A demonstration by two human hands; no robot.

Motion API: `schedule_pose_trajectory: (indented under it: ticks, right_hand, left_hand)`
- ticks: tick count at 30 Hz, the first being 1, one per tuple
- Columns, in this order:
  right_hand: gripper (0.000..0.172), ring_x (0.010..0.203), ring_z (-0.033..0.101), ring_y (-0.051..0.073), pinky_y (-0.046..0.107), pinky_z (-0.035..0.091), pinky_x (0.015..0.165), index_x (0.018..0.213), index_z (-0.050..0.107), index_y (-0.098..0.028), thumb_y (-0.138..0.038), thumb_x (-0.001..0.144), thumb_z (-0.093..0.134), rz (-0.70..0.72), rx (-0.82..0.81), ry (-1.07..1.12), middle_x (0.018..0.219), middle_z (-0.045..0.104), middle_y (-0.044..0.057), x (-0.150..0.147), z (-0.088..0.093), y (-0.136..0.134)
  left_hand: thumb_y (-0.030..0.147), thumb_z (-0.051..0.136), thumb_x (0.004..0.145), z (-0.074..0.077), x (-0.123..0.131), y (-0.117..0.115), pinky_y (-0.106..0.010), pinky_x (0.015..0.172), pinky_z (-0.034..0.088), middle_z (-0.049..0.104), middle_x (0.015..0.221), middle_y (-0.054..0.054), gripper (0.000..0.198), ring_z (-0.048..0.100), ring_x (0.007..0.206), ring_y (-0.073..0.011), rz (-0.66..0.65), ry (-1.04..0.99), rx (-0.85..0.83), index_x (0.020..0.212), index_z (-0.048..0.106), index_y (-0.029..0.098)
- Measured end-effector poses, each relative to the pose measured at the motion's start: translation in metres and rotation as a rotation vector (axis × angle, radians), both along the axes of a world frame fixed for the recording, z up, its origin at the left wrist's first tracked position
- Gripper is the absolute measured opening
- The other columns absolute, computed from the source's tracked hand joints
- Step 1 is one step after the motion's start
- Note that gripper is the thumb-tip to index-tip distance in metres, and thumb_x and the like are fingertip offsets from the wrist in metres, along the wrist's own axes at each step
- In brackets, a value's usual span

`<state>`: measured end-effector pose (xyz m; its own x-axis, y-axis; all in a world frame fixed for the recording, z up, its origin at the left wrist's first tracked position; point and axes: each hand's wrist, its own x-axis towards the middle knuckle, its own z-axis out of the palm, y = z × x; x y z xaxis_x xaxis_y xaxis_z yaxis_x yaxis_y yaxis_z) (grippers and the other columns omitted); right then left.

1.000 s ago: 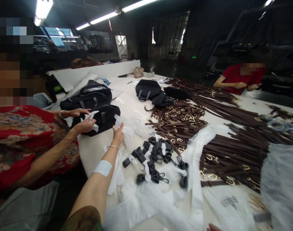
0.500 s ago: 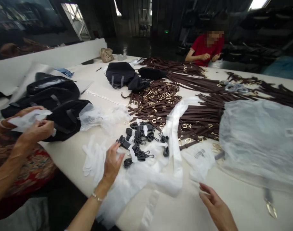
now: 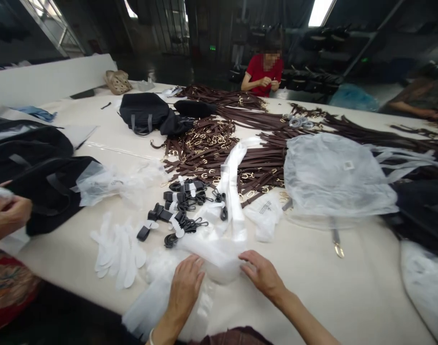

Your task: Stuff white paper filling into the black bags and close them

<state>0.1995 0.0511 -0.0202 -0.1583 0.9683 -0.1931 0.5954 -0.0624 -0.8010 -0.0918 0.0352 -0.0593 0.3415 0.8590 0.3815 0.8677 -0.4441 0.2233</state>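
Note:
At the front of the table, my left hand [image 3: 186, 283] lies over a heap of clear plastic bags [image 3: 213, 258]. Its fingers are extended downward and grip nothing that I can see. My right hand [image 3: 262, 276] is at the right edge of the same plastic, thumb and fingers apart, with nothing held. Just beyond are bundled black straps with hooks [image 3: 183, 225], several tied with white toothed strips. One rolled black strap [image 3: 144, 232] lies slightly apart on the left. White flat strips [image 3: 118, 251] are fanned out beside it.
Brown straps with gold buckles [image 3: 212, 143] pile up mid-table. Black bags [image 3: 143, 112] sit at the back and left. A plastic-covered bag [image 3: 334, 172] stands right. A co-worker's hand [image 3: 10, 215] is at far left; a person in red [image 3: 260, 72] works opposite.
My left hand has moved from the black straps down onto the plastic bags. My right hand has come in toward it. A rolled black strap now lies separate at left. The view has swung right.

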Motion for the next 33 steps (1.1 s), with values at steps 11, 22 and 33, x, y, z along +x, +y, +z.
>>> schedule_pose_trajectory:
  ticks: [11,22,33]
  right_hand:
    - [0.062,0.093,0.063,0.03,0.042,0.048,0.086,0.114,0.065,-0.016,-0.054,0.065,0.061,-0.712,-0.023,-0.037,0.104,0.068,0.012,0.072,-0.033,0.071]
    - [0.046,0.059,0.057,0.021,0.033,0.046,0.057,0.079,0.065,-0.019,-0.064,0.066,0.06,-0.749,-0.164,0.132,0.065,0.065,0.003,0.082,-0.022,0.032]
    - [0.052,0.109,0.062,0.03,0.042,0.048,0.097,0.105,0.066,-0.019,-0.052,0.064,0.072,-0.541,-0.046,0.339,0.115,0.067,0.013,0.024,0.004,0.117]
  left_hand:
    - [0.013,0.045,0.099,0.055,0.041,0.004,-0.031,0.076,0.05,0.065,0.089,-0.006,0.017,0.062,0.084,-0.0192,-0.297,-0.385,-0.001,0.102,0.061,0.02]
    - [0.02,0.05,0.095,0.037,0.065,0.085,-0.045,0.092,0.054,0.065,0.116,-0.011,0.028,0.063,0.109,-0.0269,-0.05,-0.265,-0.074,0.123,0.054,0.021]
    - [0.021,0.064,0.083,0.018,0.063,0.203,-0.043,0.102,0.048,0.05,0.137,-0.019,0.057,0.054,0.126,-0.0326,0.305,-0.18,-0.311,0.134,0.039,0.012]
